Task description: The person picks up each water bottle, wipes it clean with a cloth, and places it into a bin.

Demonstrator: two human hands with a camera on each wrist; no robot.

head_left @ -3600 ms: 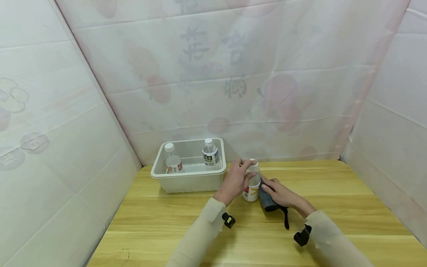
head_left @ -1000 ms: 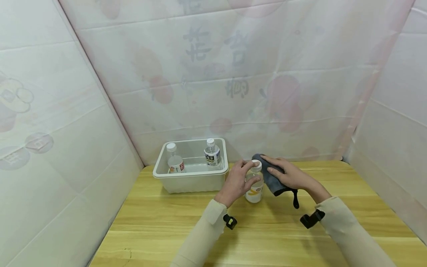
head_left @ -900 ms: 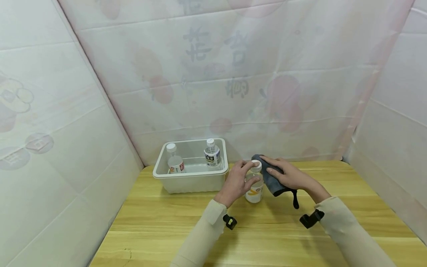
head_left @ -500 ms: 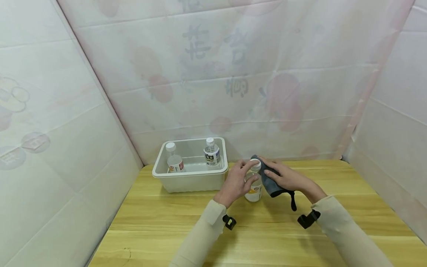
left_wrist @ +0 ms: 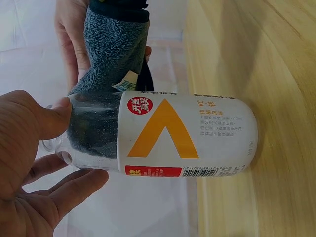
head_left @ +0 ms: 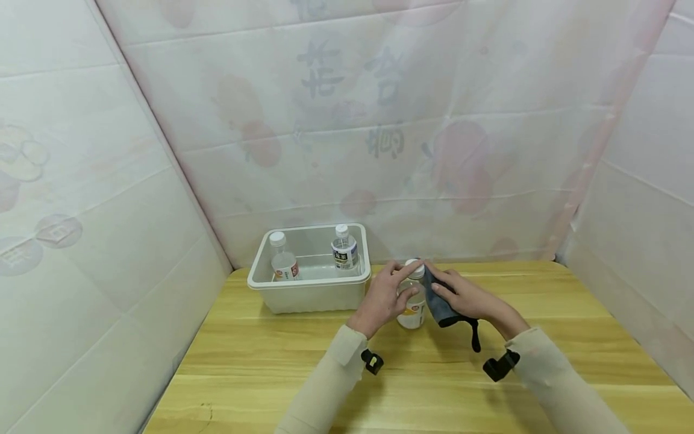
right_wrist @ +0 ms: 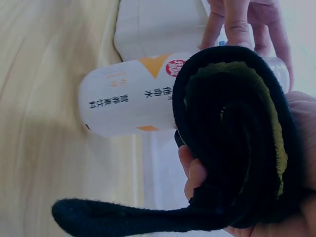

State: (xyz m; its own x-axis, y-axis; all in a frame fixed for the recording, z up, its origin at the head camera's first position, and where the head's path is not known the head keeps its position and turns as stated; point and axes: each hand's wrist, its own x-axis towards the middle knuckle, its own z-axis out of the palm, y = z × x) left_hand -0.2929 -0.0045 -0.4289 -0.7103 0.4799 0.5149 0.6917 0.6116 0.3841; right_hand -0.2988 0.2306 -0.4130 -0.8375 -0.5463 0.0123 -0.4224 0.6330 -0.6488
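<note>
A clear plastic bottle (head_left: 412,314) with a white cap and a white and orange label stands upright on the table. My left hand (head_left: 382,299) holds it round the upper part, with fingers and thumb on either side of the shoulder in the left wrist view. My right hand (head_left: 467,296) grips a folded grey cloth (head_left: 440,308), which lies against the bottle's right side near the cap and shoulder. In the right wrist view the rolled cloth (right_wrist: 289,143) hides part of the bottle (right_wrist: 123,98), and its dark loop hangs free.
A pale plastic bin (head_left: 314,298) stands left of the hands, near the back wall. Inside it are two capped bottles, one at the left (head_left: 284,265) and one at the right (head_left: 344,253). The wooden table (head_left: 260,374) meets fabric-covered walls at back and sides.
The cloth rose from the bottle's lower side to its cap, then slid slightly down. The bottle's label faces another way than 3.6 seconds ago. My left hand has stayed nearly in place.
</note>
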